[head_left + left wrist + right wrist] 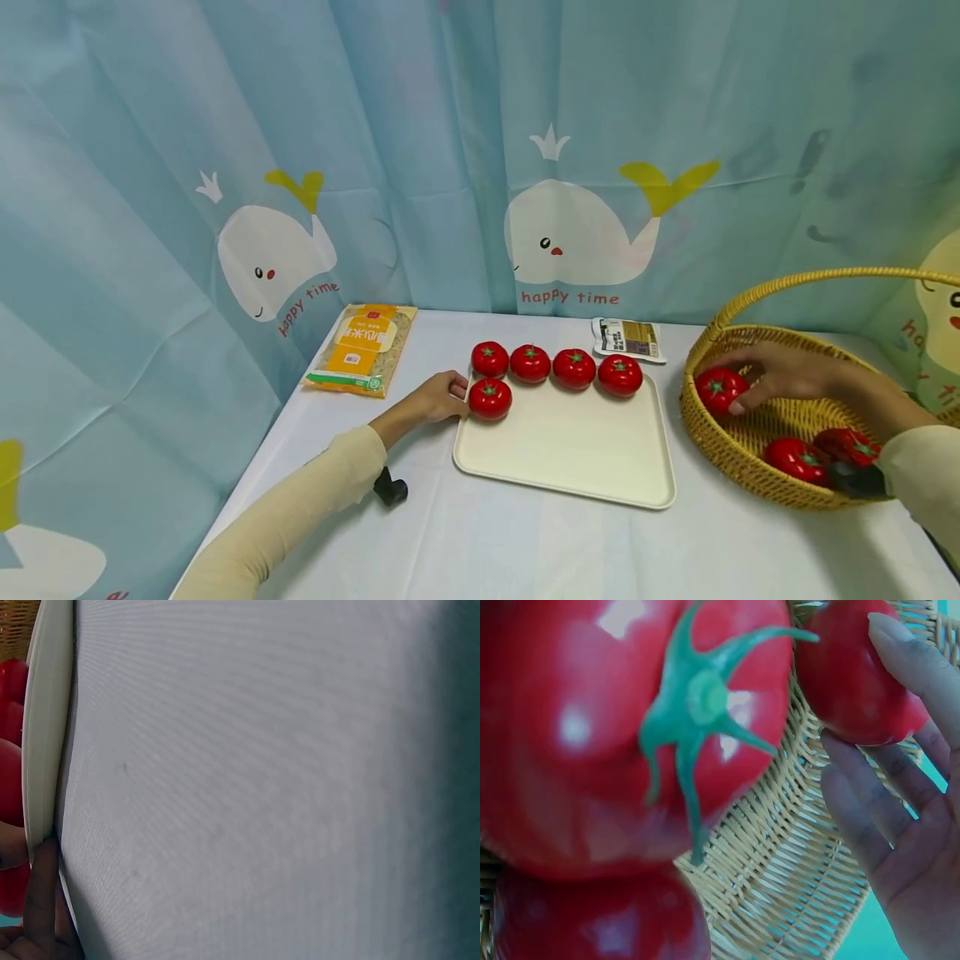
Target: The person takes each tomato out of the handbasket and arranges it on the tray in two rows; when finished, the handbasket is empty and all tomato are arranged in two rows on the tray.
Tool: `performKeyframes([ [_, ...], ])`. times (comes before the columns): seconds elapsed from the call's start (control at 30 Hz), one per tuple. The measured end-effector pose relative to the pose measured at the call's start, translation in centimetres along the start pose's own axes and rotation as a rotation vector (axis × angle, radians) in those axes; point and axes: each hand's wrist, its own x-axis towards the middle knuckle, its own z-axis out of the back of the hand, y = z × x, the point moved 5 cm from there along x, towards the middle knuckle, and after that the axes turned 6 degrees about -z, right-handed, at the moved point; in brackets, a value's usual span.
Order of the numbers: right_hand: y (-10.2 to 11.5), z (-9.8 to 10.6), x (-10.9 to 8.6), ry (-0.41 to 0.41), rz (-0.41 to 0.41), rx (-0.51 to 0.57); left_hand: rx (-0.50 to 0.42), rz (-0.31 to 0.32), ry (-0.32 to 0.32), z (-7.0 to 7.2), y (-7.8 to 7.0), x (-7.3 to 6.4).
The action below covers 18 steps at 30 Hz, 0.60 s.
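My left hand [441, 396] pinches the left edge of a cream tray [577, 454]; in the left wrist view the thumb lies over the rim and a finger [40, 896] is beneath it. Several red tomatoes [530, 364] line the tray's far edge, with another tomato [490, 399] in front of them at the left, close to that hand. Inside a yellow wicker basket [708, 433] on the right, my right hand [791, 372] grips a tomato [855, 675] between thumb and fingers. Two more tomatoes [797, 461] lie in the basket's near part, partly hidden by the right wrist's dark camera.
Behind the tray lies a small white and brown packet [628, 340]. A yellow and clear food bag [362, 350] sits at the table's back left. The basket's tall handle [817, 273] arches above the right hand. A blue whale-print curtain [450, 167] hangs behind the white table [480, 542].
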Motion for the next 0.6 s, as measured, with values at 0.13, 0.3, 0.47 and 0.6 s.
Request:
performKeyframes([
  [0.13, -0.2, 0.7, -0.7, -0.062, -0.024, -0.014, -0.001, 0.000, 0.005, -0.1, -0.1, 0.0],
  [0.3, 0.1, 1.2, -1.6, -0.094, -0.003, 0.030, -0.012, 0.003, 0.000, -0.1, -0.3, -0.2],
  [0.47, 0.7, 1.4, -2.6, -0.101, 0.038, 0.068, -0.013, -0.002, 0.001, -0.2, -0.2, -0.1],
  [0.6, 1.1, 1.5, -3.3, -0.103, 0.042, 0.093, -0.029, 0.004, 0.004, -0.2, -0.1, -0.2],
])
